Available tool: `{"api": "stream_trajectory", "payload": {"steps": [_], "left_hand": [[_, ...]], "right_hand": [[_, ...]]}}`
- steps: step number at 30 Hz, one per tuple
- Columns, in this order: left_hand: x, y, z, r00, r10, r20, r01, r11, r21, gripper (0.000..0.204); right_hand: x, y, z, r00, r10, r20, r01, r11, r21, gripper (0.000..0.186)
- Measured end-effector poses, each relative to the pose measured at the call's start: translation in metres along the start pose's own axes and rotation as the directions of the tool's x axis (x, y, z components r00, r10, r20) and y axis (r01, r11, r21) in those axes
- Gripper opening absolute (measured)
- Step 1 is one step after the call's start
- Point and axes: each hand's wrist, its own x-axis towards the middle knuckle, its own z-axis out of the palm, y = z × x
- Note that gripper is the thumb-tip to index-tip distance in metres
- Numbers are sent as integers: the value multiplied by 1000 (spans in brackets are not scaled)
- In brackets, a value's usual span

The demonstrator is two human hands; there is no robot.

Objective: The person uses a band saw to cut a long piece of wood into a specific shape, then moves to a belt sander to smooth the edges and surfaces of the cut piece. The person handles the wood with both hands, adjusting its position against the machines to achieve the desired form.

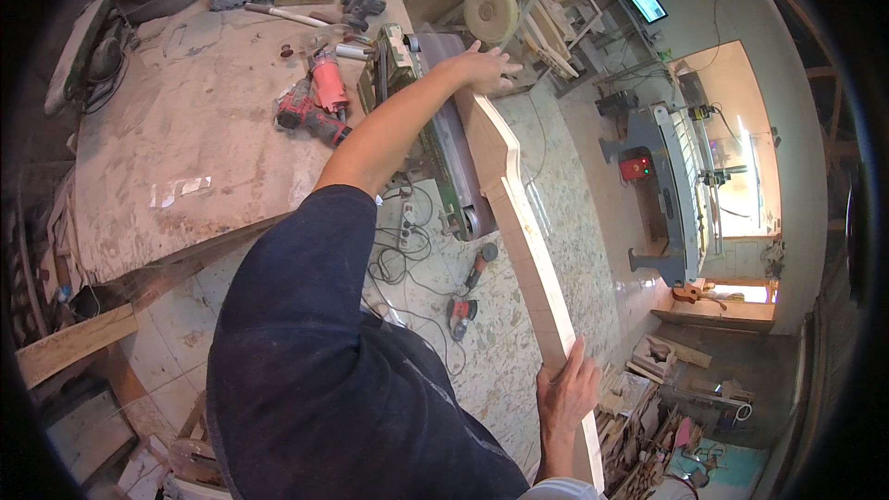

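A long, pale wooden piece (535, 282), angled near its upper end, runs diagonally down from a belt sander (443, 153), lying along the sander's belt. My left hand (483, 69) rests over the upper end of the wood, fingers spread, beside the sander's top. Lower down, my right hand (569, 393) has its fingers wrapped round the same piece near the bottom of the view. My left forearm crosses the sander and hides part of it.
At left, a dusty workbench (167, 176) carries a red-black drill (301, 116), a red router (329, 83) and other tools. Two hand tools (463, 315) and cables lie on the floor (435, 268). A grey machine (676, 213) stands right; scrap wood (639, 440) fills the lower right.
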Motion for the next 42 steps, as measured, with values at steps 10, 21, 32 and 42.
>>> {"api": "stream_trajectory", "payload": {"steps": [10, 21, 32, 42], "left_hand": [[3, -3, 1, 1000, 10, -1, -10, 1000, 7, 64], [-2, -8, -1, 1000, 13, -17, -13, 1000, -9, 64], [-6, -7, -3, 1000, 7, -5, -7, 1000, -18, 63], [-8, 0, -2, 1000, -3, 0, 3, 1000, 29, 66]], "right_hand": [[0, -10, -8, 1000, -5, 13, 5, 1000, -6, 85], [0, -17, -14, 999, -1, 35, 2, 1000, -9, 87], [-3, -15, -14, 997, 15, 79, -17, 1000, 23, 90], [-5, -13, -19, 997, 2, 74, -2, 1000, -7, 85]]}}
